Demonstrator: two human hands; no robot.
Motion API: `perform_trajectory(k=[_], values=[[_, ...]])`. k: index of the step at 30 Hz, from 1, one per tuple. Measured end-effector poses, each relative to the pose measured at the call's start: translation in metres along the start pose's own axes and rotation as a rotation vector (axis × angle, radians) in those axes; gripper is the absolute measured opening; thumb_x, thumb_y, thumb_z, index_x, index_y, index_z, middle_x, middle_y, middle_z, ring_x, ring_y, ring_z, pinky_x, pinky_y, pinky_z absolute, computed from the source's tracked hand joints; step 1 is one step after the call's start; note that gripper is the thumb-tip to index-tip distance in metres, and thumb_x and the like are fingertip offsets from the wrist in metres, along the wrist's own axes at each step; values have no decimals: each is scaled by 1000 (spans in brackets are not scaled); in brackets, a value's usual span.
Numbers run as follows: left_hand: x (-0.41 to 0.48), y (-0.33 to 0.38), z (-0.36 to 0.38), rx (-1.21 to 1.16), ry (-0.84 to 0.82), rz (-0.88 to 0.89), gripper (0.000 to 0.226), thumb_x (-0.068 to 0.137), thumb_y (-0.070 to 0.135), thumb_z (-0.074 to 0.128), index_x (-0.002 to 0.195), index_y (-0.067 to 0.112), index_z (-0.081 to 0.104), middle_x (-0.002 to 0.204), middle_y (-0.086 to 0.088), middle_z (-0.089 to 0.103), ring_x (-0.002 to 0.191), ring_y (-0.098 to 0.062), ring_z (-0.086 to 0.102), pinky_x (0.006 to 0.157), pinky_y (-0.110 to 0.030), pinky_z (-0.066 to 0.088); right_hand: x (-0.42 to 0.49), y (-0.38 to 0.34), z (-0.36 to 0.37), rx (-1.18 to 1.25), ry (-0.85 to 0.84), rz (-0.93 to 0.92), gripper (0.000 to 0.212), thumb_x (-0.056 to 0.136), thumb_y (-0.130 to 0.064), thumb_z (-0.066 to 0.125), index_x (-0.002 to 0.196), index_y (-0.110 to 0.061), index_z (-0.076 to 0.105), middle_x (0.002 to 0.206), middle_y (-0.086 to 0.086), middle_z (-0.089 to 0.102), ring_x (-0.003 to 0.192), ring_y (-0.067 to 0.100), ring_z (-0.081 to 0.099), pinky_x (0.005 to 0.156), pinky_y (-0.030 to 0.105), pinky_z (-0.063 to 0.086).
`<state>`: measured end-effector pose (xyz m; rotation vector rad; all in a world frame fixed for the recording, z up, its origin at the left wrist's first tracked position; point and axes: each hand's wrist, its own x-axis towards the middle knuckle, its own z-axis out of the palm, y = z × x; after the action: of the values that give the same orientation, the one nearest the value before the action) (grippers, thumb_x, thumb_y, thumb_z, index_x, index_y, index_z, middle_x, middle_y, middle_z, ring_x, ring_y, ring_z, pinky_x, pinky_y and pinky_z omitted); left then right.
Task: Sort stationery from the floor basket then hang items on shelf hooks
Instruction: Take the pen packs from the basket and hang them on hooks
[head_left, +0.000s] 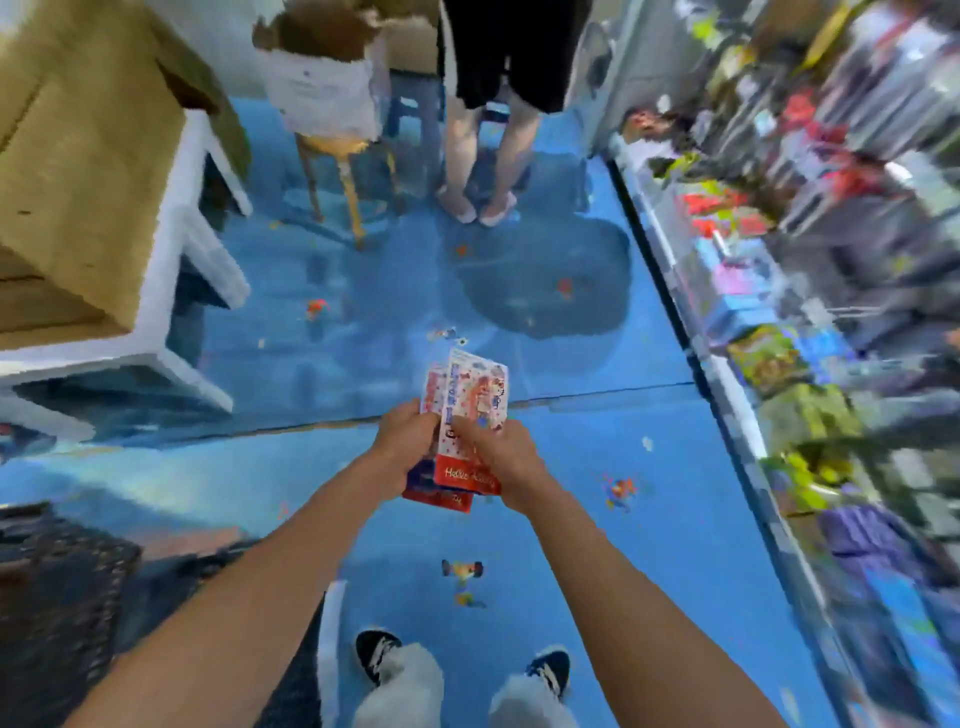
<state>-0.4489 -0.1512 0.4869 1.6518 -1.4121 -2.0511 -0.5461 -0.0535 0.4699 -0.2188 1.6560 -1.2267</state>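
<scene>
Two carded packets (470, 410) of stationery, red and white with cartoon print, are held fanned out in front of the person, above the blue floor (597, 467). The left hand (408, 441) grips the pair by its left edge and seems to act as the holder. The right hand (496, 457) has its fingers curled over the lower right of the front packet (478, 395), probably to slide it off the one behind and sort like with like. The packets point top end away from the body, which would suit offering them to a hook. The dark basket (57, 571) stands on the floor at lower left; its contents cannot be made out. The shelf (769, 395) runs along the right, crammed with goods but too blurred to show hooks. Ahead, another person (488, 130) stands beside a stool (343, 161), and a cardboard box (78, 182) rests on a white bench (171, 249) at left.
</scene>
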Motion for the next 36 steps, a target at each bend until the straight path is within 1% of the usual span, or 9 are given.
perform_trajectory(k=[4,12,16,19,22,25,28,30,36], values=[[-23,2,149,177,-206,-5,20,98,4,55,98,11,73,77,-7,78,62,-22,74,56,-33,61,-47,-1,-144,89,199,45,38,74,-35,79,107,-16,75,95,4,80,86,23,77,83,49,63],[-113,22,376,486,-633,151,27,98,-1,49,102,6,75,97,-20,78,78,-32,74,72,-44,63,-162,-5,-351,272,564,-37,16,84,-24,78,99,-17,76,92,5,79,85,25,77,82,47,63],[-156,36,468,543,-789,216,27,96,-5,50,91,8,73,92,-19,78,66,-24,74,63,-37,62,-215,-13,-424,298,806,-68,23,89,-35,76,96,-19,61,88,-8,64,75,6,62,68,28,53],[-175,49,526,568,-878,225,20,102,11,53,112,6,69,106,-20,76,83,-33,76,76,-52,63,-240,-24,-468,266,957,-37,76,78,-63,73,126,-7,54,121,5,61,106,21,60,80,33,49],[-193,71,574,536,-1006,125,34,106,34,54,128,9,62,118,-19,73,93,-38,76,67,-46,62,-259,-43,-505,244,1052,-61,84,80,-66,69,138,-10,44,130,10,53,116,24,53,91,35,47],[-203,98,616,631,-1123,143,43,104,54,49,122,18,64,120,-11,73,100,-31,74,84,-52,62,-262,-68,-538,275,1156,-115,111,74,-73,68,153,-5,29,147,12,48,131,29,51,105,42,47],[-200,133,652,688,-1176,271,62,86,76,57,124,27,60,140,1,59,122,-27,61,106,-57,48,-258,-103,-564,266,1262,-183,80,77,-71,71,126,-12,48,121,4,62,104,18,62,99,45,53],[-199,160,669,621,-1250,258,53,88,69,64,119,27,59,138,0,60,126,-32,60,106,-58,49,-257,-129,-575,208,1322,-220,65,76,-73,71,106,-18,52,96,-2,65,86,14,63,93,46,56],[-198,232,713,563,-1464,402,61,84,55,78,126,16,59,114,-17,75,104,-41,73,93,-65,55,-250,-188,-611,113,1400,-310,38,79,-51,75,104,-27,59,98,-2,71,86,17,70,75,43,62]])
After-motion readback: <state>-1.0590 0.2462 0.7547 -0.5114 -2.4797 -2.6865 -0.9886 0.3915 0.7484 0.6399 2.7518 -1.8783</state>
